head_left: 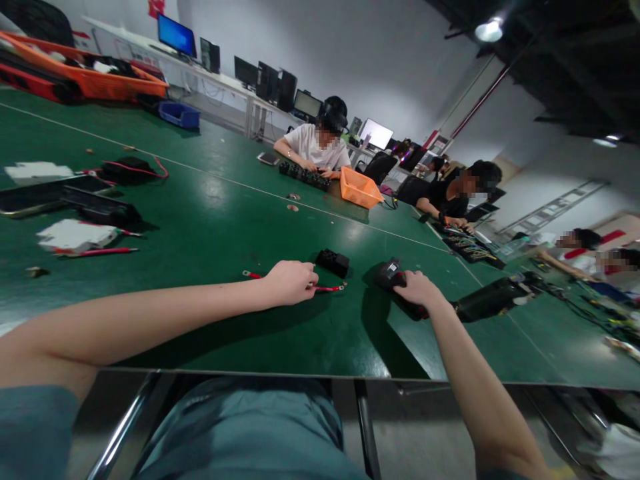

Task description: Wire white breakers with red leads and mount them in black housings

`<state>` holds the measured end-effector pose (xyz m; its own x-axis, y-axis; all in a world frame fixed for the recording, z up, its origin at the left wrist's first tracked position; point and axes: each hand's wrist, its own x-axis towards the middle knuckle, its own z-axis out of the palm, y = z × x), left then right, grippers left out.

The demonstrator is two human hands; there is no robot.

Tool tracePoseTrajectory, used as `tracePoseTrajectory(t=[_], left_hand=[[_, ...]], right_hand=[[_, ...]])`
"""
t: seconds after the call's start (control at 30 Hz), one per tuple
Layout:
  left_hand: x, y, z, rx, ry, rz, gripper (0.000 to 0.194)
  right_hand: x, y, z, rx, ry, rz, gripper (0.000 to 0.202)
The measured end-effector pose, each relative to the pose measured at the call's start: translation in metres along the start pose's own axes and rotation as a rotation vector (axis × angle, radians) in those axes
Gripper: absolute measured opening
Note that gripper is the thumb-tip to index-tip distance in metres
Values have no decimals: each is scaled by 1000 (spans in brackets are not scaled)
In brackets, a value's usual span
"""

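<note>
My left hand [291, 281] is closed over a short red cable [330, 289] on the green table. A metal lug shows at each end of the cable, on either side of the hand. Just beyond the fingers sits a small black terminal block [333, 263], apart from the hand. To the right, my right hand [420, 291] wraps round a black power tool with red parts [391, 273]. The tool's head points away from me, and the hand covers much of its grip. Its lower end lies close to the table.
Left on the green table [210, 233] lie white blocks [77, 235], black cases [103, 208] and another red cable [97, 252]. A dark cylindrical object [493, 298] stands to the right. Across the table, co-workers handle parts near an orange basket [361, 189].
</note>
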<state>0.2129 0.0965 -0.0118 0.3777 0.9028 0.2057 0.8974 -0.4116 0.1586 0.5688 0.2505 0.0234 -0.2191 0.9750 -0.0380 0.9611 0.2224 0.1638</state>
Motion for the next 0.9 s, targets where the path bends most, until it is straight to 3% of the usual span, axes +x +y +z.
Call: tracePoseTrajectory(t=[0.07, 0.13, 0.23, 0.37, 0.53, 0.67, 0.77, 0.9], left_hand=[[1, 0, 1, -2, 1, -3, 28], [1, -1, 2, -4, 0, -6, 28], [1, -1, 2, 8, 0, -6, 28], [1, 1, 2, 37, 10, 1, 28], [3, 3, -1, 42, -24, -8, 28], [4, 3, -1, 31, -29, -9, 26], [3, 2, 0, 21, -23, -1, 26], [3, 3, 1, 35, -17, 3, 26]], right_hand=[[-7, -17, -5, 36, 257, -127, 43], [-12, -40, -5, 188, 398, -333, 30], [-11, -75, 5, 342, 478, -573, 19], [-7, -104, 30, 492, 475, -699, 19], [-12, -107, 48, 568, 311, -768, 15], [-10, -91, 48, 464, 266, -691, 9], [-7, -82, 46, 361, 315, -585, 10], [-10, -89, 45, 429, 505, -521, 18]])
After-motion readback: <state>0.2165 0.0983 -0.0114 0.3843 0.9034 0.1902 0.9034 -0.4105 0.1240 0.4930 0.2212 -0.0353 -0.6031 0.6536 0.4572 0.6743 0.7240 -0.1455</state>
